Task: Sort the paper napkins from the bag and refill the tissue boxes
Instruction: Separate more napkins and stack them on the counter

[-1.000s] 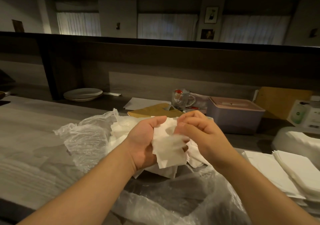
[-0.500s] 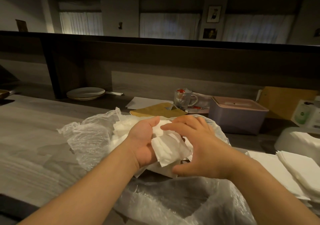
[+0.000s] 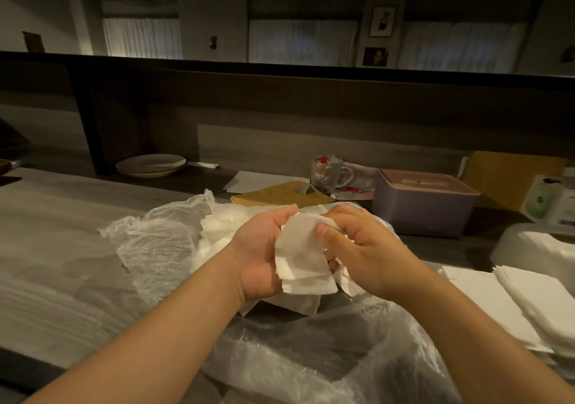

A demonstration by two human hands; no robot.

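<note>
A clear plastic bag (image 3: 155, 248) lies open on the wooden counter with loose white napkins (image 3: 217, 232) inside. Above the bag my left hand (image 3: 258, 257) holds a small stack of white napkins (image 3: 303, 263) in its palm, fingers curled round the top edge. My right hand (image 3: 364, 254) pinches the same stack from the right, thumb on its front face. A pink-lidded tissue box (image 3: 420, 210) stands at the back right. Sorted flat napkin piles (image 3: 529, 304) lie at the right edge.
A glass mug (image 3: 326, 174) and brown and white papers (image 3: 280, 193) sit behind the bag. Stacked plates (image 3: 152, 164) rest at the back left. A white container (image 3: 535, 241) and a small carton (image 3: 547, 199) stand at the far right. A dark raised ledge runs behind.
My right hand has turned from lying over the stack to pinching it with the thumb in front. Both hands and the stack have stayed above the bag.
</note>
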